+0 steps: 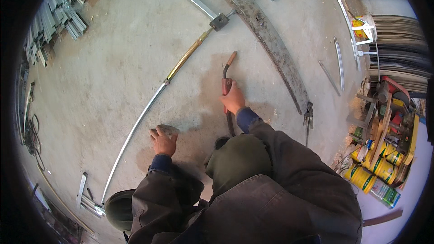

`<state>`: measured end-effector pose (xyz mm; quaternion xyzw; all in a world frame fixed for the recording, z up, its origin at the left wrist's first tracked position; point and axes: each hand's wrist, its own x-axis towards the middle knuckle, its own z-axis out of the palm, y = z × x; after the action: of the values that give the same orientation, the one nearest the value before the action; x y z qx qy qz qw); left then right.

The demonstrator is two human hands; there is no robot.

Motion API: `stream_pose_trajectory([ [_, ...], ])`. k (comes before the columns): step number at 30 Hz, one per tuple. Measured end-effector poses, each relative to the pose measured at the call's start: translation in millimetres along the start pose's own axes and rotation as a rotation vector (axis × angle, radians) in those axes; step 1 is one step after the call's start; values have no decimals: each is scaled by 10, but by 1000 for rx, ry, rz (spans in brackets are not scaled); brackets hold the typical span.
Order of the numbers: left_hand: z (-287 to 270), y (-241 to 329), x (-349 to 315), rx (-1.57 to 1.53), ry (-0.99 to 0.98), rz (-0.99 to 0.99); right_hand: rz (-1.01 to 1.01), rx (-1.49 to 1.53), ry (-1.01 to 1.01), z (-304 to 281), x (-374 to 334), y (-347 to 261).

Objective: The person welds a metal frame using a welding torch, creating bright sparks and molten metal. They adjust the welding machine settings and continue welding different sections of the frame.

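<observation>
My right hand (234, 99) grips the red handle of a welding torch (226, 86), its bent neck and copper-coloured nozzle pointing up and away from me. A dark cable runs back from the handle toward my body. My left hand (163, 142) is low over the floor with fingers apart, beside a dark rounded thing (166, 129) that I cannot make out. To the left of the torch lies a long metal tube (153, 97), silver with a gold-coloured stretch, its far end at a dark steel block (219, 22) by a square-tube frame (197, 3).
A long pitted steel bar (266, 31) crosses the floor ahead, with a clamp (308, 114) and cable at its near end. Metal profiles (58, 9) are stacked far left. Yellow buckets (360, 177) and clutter line the right. A dark green rounded object (120, 210) is near left.
</observation>
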<state>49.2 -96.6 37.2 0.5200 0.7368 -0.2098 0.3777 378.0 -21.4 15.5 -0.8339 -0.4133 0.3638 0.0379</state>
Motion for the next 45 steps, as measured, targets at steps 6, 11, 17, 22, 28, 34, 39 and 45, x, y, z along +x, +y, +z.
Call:
stream_pose_trajectory([
  [6, 54, -217, 112, 8, -55, 61, -126, 458, 193, -525, 1, 89],
  [11, -26, -36, 154, 27, -103, 6, -76, 711, 225, -1310, 212, 0],
  [17, -14, -10, 100, 47, -41, 18, 18, 765, 121, -1597, 475, 52],
  [22, -27, 16, 126, 29, -48, 13, 2, 844, 123, -1532, 658, 409],
  [28, -137, 141, 78, 31, -73, -34, -28, 1094, -16, -1453, 746, 515],
  [34, -118, 112, 100, 19, -70, -34, -61, 1129, 26, -1385, 754, 519],
  [39, -75, 69, 107, 18, -32, 5, -23, 1129, -2, -1406, 843, 576],
  [45, -20, 3, 127, 15, 12, 39, -55, 1160, -47, -1422, 916, 688],
])
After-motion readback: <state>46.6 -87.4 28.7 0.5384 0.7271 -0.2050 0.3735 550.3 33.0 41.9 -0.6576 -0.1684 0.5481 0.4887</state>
